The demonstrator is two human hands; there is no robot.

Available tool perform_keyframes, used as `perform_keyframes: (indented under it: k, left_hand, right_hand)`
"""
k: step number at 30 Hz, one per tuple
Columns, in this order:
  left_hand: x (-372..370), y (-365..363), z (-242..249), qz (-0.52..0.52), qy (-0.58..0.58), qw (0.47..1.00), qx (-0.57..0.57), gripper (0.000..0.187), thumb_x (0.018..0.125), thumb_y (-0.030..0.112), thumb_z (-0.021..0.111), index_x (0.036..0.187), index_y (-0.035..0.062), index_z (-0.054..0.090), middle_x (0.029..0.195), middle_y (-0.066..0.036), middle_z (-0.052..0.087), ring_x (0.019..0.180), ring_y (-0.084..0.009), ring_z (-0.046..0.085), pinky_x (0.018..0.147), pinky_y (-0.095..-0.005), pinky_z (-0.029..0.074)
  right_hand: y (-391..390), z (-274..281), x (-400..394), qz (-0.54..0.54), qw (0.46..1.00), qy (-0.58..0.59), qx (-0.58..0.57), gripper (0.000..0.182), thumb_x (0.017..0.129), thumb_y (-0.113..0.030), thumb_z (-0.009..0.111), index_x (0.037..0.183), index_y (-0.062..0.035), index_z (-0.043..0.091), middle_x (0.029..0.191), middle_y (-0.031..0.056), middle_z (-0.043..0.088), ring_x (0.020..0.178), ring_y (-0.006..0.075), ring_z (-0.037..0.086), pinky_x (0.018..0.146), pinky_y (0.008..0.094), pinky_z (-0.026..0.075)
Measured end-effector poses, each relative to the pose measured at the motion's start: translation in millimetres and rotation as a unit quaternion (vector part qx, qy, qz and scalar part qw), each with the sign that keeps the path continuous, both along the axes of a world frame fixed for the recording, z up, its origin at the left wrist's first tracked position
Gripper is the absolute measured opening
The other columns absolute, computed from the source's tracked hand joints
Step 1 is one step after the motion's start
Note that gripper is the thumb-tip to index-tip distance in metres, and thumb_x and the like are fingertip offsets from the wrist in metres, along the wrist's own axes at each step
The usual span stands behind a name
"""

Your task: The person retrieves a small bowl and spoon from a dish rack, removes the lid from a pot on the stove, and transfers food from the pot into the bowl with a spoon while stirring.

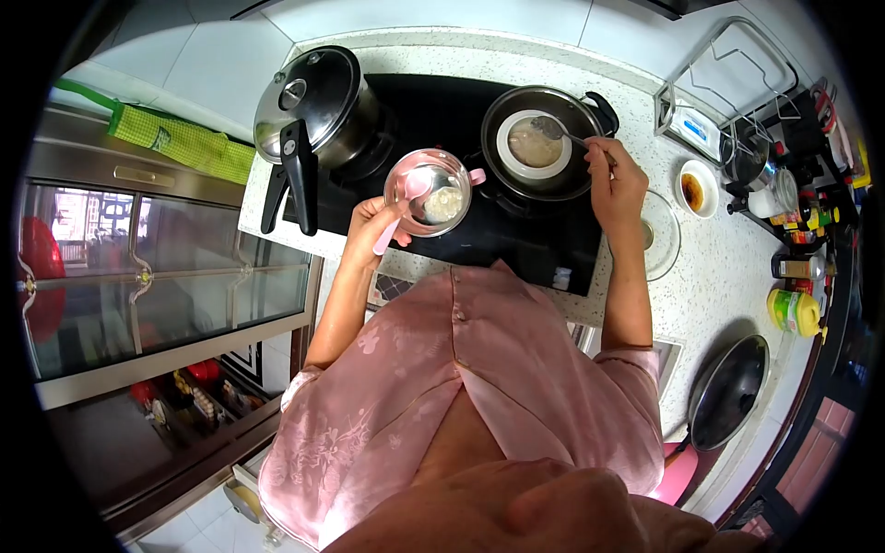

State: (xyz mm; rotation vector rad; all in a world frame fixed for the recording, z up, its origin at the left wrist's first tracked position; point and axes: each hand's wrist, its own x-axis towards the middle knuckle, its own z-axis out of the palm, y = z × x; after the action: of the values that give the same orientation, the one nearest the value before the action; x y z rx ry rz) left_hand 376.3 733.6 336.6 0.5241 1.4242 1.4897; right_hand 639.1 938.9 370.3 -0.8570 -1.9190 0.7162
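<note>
A person in a pink top stands at a black cooktop (pixel 544 249), seen from above. The left hand (pixel 371 224) grips the side of a metal cup (pixel 433 159) over the cooktop; a pink spoon (pixel 389 236) leans out of it beside a white, lumpy substance (pixel 444 205). The right hand (pixel 616 171) pinches a metal spoon (pixel 552 128), its bowl end at a white bowl (pixel 535 174) of pale food (pixel 532 146). That bowl sits inside a dark pan (pixel 539 99), on the right of the cooktop.

For this spoon work, I'd judge small, gentle strokes best, the spoon kept off the bowl's rim so it doesn't slide or tip in the pan, and the right wrist clear of the pan's edge. The cup wants holding level.

The left fingers behind the cup are hidden, so I can't tell whether they also hold the pink spoon. The right hand covers the metal spoon's handle end. How deep its tip goes, what the pale food is, and whether the heat is on are unclear.
</note>
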Motion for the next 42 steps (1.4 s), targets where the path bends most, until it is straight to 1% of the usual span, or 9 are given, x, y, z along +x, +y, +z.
perform_keyframes:
  k: [3,11,13,17,20,23,30,37,42]
  left_hand:
    - [1.6,0.5,2.2,-0.001,-0.006,1.000,0.006,0.019,0.081,0.017,0.063,0.072,0.0001,0.062,0.064,-0.009,0.064,0.043,-0.0105,0.057,0.039,-0.0196,0.045]
    - [-1.0,-4.7,-2.1,-0.002,-0.006,1.000,0.001,0.020,0.082,0.017,0.061,0.073,-0.0012,0.062,0.064,-0.009,0.063,0.044,-0.0113,0.057,0.040,-0.0201,0.048]
    - [-2.0,-5.9,-2.7,-0.007,-0.005,1.000,-0.004,0.022,0.083,0.017,0.060,0.075,-0.0028,0.061,0.067,-0.011,0.064,0.046,-0.0124,0.058,0.041,-0.0205,0.050]
    - [1.7,-3.0,0.0,0.002,-0.008,1.000,-0.003,0.018,0.081,0.017,0.063,0.073,0.0012,0.063,0.062,-0.007,0.063,0.042,-0.0093,0.056,0.039,-0.0191,0.045]
    - [3.9,-0.6,5.3,-0.003,0.007,1.000,0.000,0.018,0.081,0.018,0.064,0.074,0.0008,0.063,0.064,-0.008,0.064,0.043,-0.0089,0.056,0.040,-0.0187,0.045]
    - [4.7,2.5,9.7,-0.008,0.024,1.000,0.001,0.019,0.080,0.019,0.065,0.076,0.0003,0.063,0.064,-0.008,0.064,0.043,-0.0086,0.056,0.040,-0.0182,0.045]
    - [4.5,16.5,16.1,-0.038,0.053,0.998,-0.004,0.023,0.081,0.021,0.064,0.073,0.0003,0.061,0.063,-0.009,0.063,0.045,-0.0109,0.057,0.040,-0.0192,0.045]
    - [11.2,36.0,26.9,-0.044,0.069,0.996,-0.018,0.024,0.078,0.021,0.068,0.066,0.0032,0.059,0.055,-0.004,0.059,0.041,-0.0077,0.053,0.038,-0.0188,0.042]
    - [13.8,35.4,26.3,-0.051,0.064,0.996,-0.019,0.021,0.078,0.021,0.067,0.069,0.0019,0.062,0.057,-0.004,0.059,0.041,-0.0075,0.053,0.039,-0.0188,0.042]
  right_hand:
    - [-6.0,-14.6,-3.9,-0.047,0.999,0.009,0.023,0.005,0.084,-0.005,0.056,0.087,-0.0030,0.059,0.069,0.0139,0.060,0.057,0.0260,0.060,0.051,0.0293,0.045]
    - [-14.2,-36.1,-11.2,-0.066,0.996,0.006,0.052,0.004,0.085,-0.005,0.054,0.086,-0.0022,0.057,0.068,0.0149,0.059,0.059,0.0284,0.060,0.052,0.0309,0.045]
    - [-16.1,-43.1,-12.5,-0.059,0.998,-0.002,0.027,0.008,0.088,-0.007,0.052,0.088,-0.0015,0.058,0.063,0.0089,0.059,0.052,0.0129,0.056,0.050,0.0228,0.043]
    - [-13.1,-56.8,-20.7,-0.054,0.998,0.006,0.019,0.009,0.089,-0.008,0.052,0.088,-0.0014,0.058,0.063,0.0074,0.058,0.053,0.0109,0.055,0.050,0.0221,0.042]
    - [-12.6,-54.7,-22.6,-0.067,0.995,0.068,-0.032,0.006,0.087,-0.006,0.053,0.084,-0.0018,0.057,0.061,0.0101,0.057,0.049,0.0168,0.056,0.047,0.0265,0.043]
    - [-14.4,-53.0,-17.2,-0.100,0.966,0.171,-0.168,0.015,0.092,-0.014,0.049,0.088,-0.0029,0.059,0.065,0.0039,0.059,0.051,0.0062,0.050,0.044,0.0194,0.040]
    - [-8.5,-54.2,1.4,-0.078,0.880,0.344,-0.318,0.019,0.093,-0.017,0.049,0.089,-0.0006,0.057,0.066,0.0073,0.059,0.051,0.0103,0.051,0.045,0.0219,0.042]
    - [-6.8,-45.2,3.1,-0.067,0.882,0.353,-0.306,0.019,0.093,-0.017,0.049,0.088,-0.0004,0.057,0.066,0.0071,0.059,0.048,0.0101,0.049,0.045,0.0213,0.042]
    - [-18.7,-46.7,-13.5,-0.088,0.956,0.207,-0.189,0.013,0.091,-0.013,0.051,0.087,-0.0022,0.057,0.065,0.0053,0.060,0.052,0.0084,0.053,0.046,0.0217,0.041]
